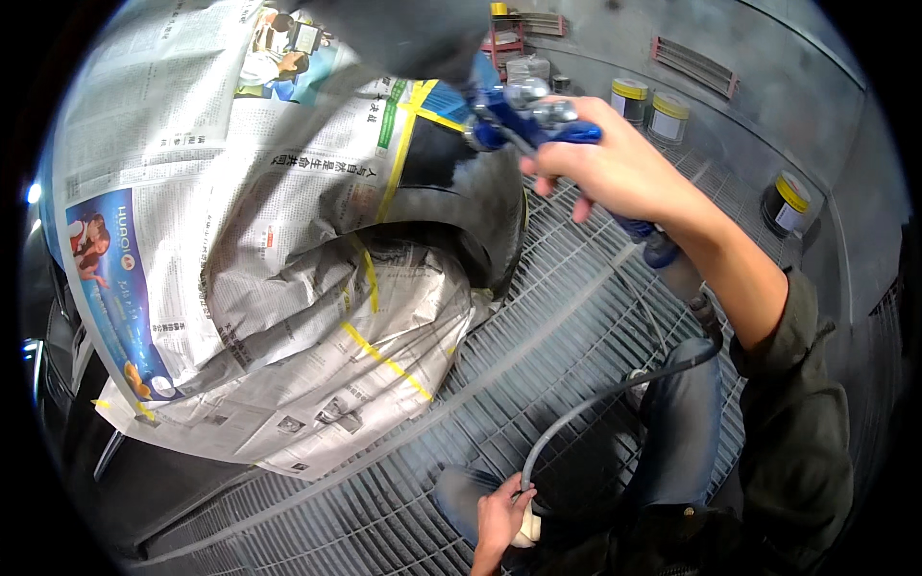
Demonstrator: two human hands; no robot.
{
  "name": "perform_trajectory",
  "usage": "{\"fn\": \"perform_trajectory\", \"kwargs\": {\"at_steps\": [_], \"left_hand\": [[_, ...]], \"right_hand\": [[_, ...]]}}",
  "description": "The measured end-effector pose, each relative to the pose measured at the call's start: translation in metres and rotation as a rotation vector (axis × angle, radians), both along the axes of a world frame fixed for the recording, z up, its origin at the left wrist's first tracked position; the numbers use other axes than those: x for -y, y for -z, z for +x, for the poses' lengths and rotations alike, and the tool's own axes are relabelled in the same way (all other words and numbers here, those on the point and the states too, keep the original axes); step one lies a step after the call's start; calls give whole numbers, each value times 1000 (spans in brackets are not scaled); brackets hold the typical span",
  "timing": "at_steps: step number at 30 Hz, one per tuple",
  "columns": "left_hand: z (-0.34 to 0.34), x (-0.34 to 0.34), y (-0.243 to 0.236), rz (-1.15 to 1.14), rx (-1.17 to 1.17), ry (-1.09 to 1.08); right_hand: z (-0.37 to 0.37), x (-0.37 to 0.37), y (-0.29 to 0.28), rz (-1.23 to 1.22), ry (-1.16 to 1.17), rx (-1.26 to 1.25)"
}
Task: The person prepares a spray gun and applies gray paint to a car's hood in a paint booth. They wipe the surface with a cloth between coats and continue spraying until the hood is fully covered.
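My right hand (615, 163) is closed round a blue spray gun (499, 115) with silver knobs, raised close to a glossy dark car body panel (447, 158). A large grey, blurred shape (408, 34) at the top edge overlaps the gun. A grey air hose (576, 413) runs down from the gun's handle past my knee to my left hand (497, 526), whose fingers pinch it low in front of me. Against that hand sits a cream-coloured thing (526, 528), its kind unclear. Newspaper sheets (259, 182) held by yellow tape (386, 360) cover the area around the panel and wheel opening.
Grated metal flooring (538, 336) lies under my bent legs. Several cans with yellow lids, including a near one (788, 204), stand along the grey wall (797, 77). Part of a red rack (504, 40) shows at the back.
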State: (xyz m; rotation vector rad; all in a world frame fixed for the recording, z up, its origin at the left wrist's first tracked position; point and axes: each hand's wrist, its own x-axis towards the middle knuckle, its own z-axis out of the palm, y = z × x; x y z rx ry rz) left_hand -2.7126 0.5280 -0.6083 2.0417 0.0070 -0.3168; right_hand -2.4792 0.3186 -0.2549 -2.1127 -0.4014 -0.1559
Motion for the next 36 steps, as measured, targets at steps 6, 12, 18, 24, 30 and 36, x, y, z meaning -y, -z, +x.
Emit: {"fn": "perform_trajectory", "kwargs": {"at_steps": [6, 12, 18, 24, 30, 36], "left_hand": [[-11, -8, 6, -21, 5, -43], [-20, -21, 23, -97, 4, -124], [-6, 29, 37, -247, -38, -18], [34, 90, 40, -82, -34, 1], [88, 159, -2, 91, -47, -206], [143, 224, -8, 98, -31, -457]], "right_hand": [[-14, -41, -7, 6, -266, -259], [11, -39, -12, 141, -279, -285], [40, 65, -16, 22, 186, 3], [72, 120, -5, 301, -128, -263], [188, 207, 32, 294, -72, -240], [279, 232, -11, 495, -467, -452]]}}
